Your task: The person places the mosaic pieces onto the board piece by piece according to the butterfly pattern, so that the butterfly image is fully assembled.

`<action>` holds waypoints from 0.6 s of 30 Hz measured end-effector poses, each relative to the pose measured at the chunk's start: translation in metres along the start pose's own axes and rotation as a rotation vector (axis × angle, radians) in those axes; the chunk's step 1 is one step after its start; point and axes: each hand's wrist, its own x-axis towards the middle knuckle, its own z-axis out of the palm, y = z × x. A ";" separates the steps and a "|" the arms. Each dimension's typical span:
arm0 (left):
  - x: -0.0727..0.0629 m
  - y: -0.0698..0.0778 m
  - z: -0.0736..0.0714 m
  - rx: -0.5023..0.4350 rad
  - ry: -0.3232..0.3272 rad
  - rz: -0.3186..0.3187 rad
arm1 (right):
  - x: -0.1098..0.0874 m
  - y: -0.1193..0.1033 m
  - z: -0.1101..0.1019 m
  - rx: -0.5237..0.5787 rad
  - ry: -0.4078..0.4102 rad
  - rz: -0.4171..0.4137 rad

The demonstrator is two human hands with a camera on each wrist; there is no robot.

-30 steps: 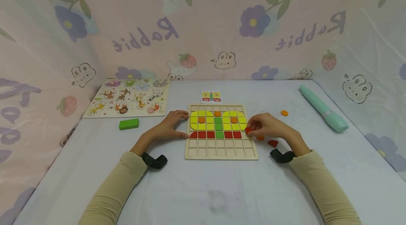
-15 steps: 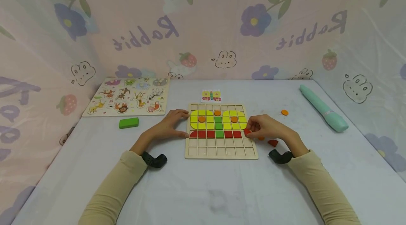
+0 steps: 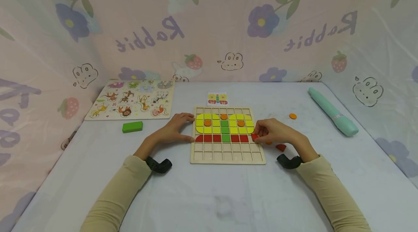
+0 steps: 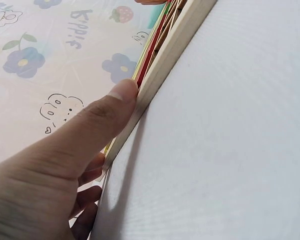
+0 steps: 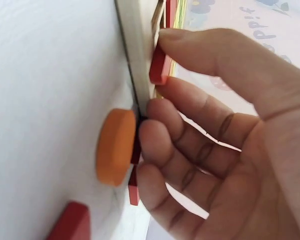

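Observation:
A wooden grid board (image 3: 227, 157) lies on the table, with yellow, orange, green and red pieces in its cells. Between the thumb and index finger of my right hand (image 3: 274, 130) is a red puzzle piece (image 5: 160, 66), pinched at the board's right edge, at the end of the red row. My left hand (image 3: 171, 129) rests along the left edge, its thumb (image 4: 123, 92) lying on the rim and the other fingers spread further back. Under the right hand lie an orange disc (image 5: 115, 147) and a loose red piece (image 3: 281, 147).
Behind the board lies a small pattern card (image 3: 217, 99). An animal puzzle board (image 3: 130, 101) and a green block (image 3: 132, 127) are to the left. On the right are another orange disc (image 3: 292, 116) and a mint-green wrapped bundle (image 3: 333, 112).
My right hand has shifted slightly left, bringing the red puzzle piece to the end of the red row. It barely moves over the last half second. My left hand stays in place.

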 end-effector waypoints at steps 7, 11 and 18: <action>0.000 0.000 0.000 -0.003 0.000 -0.008 | 0.000 -0.001 0.000 0.002 -0.002 -0.011; -0.001 -0.001 0.000 -0.005 0.004 0.005 | 0.001 -0.003 0.001 -0.004 0.004 -0.021; 0.000 -0.001 0.001 0.007 0.003 0.012 | 0.003 -0.007 0.005 -0.004 -0.007 -0.045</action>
